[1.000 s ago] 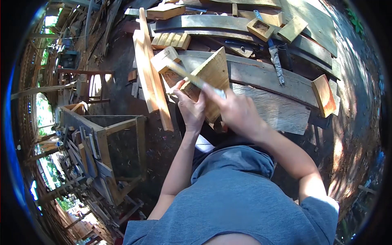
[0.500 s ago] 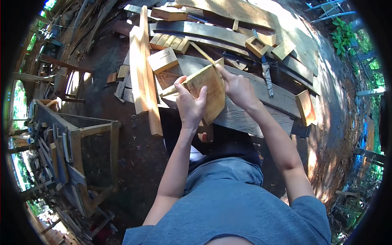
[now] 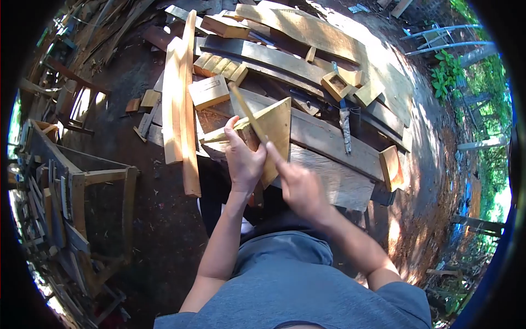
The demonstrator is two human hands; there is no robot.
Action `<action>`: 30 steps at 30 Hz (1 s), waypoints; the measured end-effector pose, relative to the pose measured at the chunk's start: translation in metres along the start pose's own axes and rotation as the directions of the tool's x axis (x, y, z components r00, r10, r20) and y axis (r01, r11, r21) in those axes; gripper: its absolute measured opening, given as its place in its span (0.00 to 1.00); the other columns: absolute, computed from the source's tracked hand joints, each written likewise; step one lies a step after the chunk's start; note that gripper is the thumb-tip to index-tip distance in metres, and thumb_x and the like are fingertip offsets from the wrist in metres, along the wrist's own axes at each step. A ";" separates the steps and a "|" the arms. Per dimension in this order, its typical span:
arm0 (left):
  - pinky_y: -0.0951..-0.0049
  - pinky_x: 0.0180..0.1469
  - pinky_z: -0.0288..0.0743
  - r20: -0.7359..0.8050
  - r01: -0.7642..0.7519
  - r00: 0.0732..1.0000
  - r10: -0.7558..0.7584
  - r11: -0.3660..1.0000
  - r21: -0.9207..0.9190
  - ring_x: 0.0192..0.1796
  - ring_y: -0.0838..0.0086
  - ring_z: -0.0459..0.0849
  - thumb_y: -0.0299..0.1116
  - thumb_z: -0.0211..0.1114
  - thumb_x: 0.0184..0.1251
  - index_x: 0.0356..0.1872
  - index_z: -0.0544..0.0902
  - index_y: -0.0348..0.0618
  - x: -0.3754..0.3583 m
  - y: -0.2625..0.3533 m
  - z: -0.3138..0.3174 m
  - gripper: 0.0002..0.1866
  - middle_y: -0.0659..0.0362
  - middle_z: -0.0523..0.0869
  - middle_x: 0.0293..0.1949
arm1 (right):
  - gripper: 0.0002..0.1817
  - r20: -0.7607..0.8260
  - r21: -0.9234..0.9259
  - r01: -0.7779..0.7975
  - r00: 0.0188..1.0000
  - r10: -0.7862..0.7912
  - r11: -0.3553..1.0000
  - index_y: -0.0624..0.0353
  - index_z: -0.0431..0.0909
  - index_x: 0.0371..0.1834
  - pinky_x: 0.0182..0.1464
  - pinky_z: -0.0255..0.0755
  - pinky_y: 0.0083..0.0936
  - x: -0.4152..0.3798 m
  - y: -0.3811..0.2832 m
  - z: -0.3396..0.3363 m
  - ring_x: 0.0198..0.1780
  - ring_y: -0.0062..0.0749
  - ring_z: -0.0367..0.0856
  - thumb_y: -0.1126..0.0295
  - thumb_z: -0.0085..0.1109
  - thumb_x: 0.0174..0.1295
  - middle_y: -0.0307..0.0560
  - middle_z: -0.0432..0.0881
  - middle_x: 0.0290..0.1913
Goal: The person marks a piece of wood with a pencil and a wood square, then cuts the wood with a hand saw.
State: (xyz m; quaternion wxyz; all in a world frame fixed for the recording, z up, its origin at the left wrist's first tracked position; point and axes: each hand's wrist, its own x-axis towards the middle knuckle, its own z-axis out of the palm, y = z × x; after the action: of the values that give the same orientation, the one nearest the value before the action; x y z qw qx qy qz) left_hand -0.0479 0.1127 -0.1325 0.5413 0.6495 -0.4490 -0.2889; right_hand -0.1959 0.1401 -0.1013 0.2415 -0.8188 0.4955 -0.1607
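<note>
My left hand is closed on an angled wooden piece, with the thumb and index finger near its upper edge. The piece has a broad pale face and a pointed top corner. In my right hand, slightly blurred, is a thin tan stick, gripped near its lower end. It slants up and left across the top edge of the wooden piece, close to my left fingers. Just beyond its far end sits a pale wooden block with small dark markings, and behind that a ridged wooden block.
Planks form the worktop. Two long timber lengths lie along its left side. Farther right are a hollow square wooden block, a tool with a wrapped handle and a curved wooden block. A wooden frame stands at left.
My right hand has drawn the stick down toward my body, across the wooden piece's edge. My left hand keeps its hold. The whole view has shifted slightly.
</note>
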 end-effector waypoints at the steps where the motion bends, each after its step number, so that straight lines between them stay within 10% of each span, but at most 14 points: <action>1: 0.64 0.52 0.80 0.007 0.011 1.000 -0.011 1.000 0.015 0.48 0.60 0.87 0.28 0.73 0.59 0.66 0.61 0.38 0.000 0.002 -0.001 0.37 0.43 0.85 0.45 | 0.37 -0.009 -0.039 -0.005 1.000 0.004 0.999 0.37 0.60 0.77 0.34 0.78 0.54 0.005 0.004 -0.001 0.29 0.61 0.84 0.73 0.51 0.62 0.63 0.82 0.28; 15: 0.64 0.56 0.79 0.037 0.050 0.998 -0.052 0.998 0.048 0.50 0.61 0.86 0.27 0.72 0.57 0.67 0.61 0.36 -0.001 0.007 -0.005 0.38 0.42 0.83 0.47 | 0.29 -0.006 -0.152 -0.258 0.966 0.260 0.954 0.37 0.64 0.74 0.34 0.77 0.54 0.069 0.044 -0.007 0.30 0.58 0.84 0.69 0.48 0.69 0.62 0.82 0.26; 30: 0.65 0.54 0.80 0.026 0.096 0.995 -0.096 0.995 -0.004 0.48 0.59 0.87 0.27 0.73 0.55 0.71 0.57 0.37 -0.001 0.005 -0.003 0.44 0.41 0.85 0.45 | 0.30 0.100 -0.360 -0.026 0.993 0.066 0.933 0.28 0.63 0.74 0.31 0.77 0.52 0.051 0.021 -0.028 0.27 0.58 0.84 0.65 0.49 0.69 0.62 0.82 0.24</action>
State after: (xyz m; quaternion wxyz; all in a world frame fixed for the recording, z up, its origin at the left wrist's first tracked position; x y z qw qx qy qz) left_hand -0.0467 0.1146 -0.1274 0.5226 0.6652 -0.4236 -0.3240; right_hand -0.2019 0.0805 -0.0882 0.1192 -0.8447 0.5216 -0.0167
